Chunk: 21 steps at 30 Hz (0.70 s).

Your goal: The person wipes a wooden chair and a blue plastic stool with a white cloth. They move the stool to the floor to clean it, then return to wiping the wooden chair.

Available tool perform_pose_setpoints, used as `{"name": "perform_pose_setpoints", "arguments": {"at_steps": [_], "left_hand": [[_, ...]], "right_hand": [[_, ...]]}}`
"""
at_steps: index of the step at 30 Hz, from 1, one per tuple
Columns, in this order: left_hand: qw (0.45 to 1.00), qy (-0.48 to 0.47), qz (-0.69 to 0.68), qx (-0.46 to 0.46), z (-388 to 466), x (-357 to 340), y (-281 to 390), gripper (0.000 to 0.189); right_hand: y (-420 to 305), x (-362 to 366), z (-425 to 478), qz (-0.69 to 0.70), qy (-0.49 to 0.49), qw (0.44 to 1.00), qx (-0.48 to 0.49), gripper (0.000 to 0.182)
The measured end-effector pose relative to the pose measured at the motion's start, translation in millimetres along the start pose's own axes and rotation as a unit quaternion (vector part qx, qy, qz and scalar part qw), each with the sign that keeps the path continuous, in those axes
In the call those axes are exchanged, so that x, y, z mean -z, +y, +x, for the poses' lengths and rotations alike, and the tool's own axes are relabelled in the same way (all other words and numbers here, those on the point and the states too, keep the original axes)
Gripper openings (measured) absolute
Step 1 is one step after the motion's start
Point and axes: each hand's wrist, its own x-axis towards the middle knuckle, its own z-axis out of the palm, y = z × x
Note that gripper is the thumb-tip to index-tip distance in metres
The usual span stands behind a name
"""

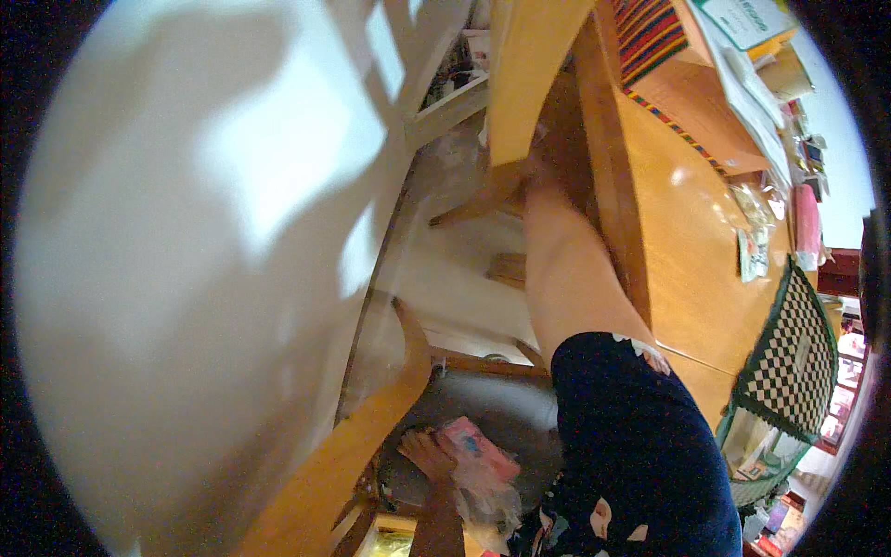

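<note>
My right arm, in a dark floral sleeve (640, 432), stretches away along the edge of a wooden table (686, 278). My right hand (537, 177) is blurred and mostly hidden beside a pale wooden chair part (532, 90). I cannot make out its fingers. Lower down, my left hand (428, 449) is over the dark padded seat (480, 393) of a wooden chair. A pink packet (480, 449) lies against that hand, with crumpled clear plastic (491, 498) below it. Whether the fingers grip the packet is unclear.
A pale wall (174, 313) fills the left side. A curved wooden chair arm (362, 418) runs beside the seat. The table bears a striped-edged box (703, 118), small plastic packets (753, 240), a pink item (807, 226) and a checkered cover (793, 362).
</note>
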Motion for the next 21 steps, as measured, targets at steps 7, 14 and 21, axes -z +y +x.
{"name": "perform_pose_setpoints", "arguments": {"at_steps": [7, 14, 21], "left_hand": [[1.0, -0.009, 0.012, 0.003, 4, 4, -1, 0.025], [1.0, -0.007, 0.022, 0.014, -1, 5, -4, 0.025], [0.999, -0.026, 0.014, 0.019, -16, 12, 0, 0.025]], "right_hand": [[6, -6, -12, -0.003, -0.002, 1.0, -0.012, 0.058], [1, -13, 36, -0.002, -0.002, 0.999, -0.035, 0.058], [31, -14, 61, -0.012, -0.009, 0.998, -0.057, 0.057]]}}
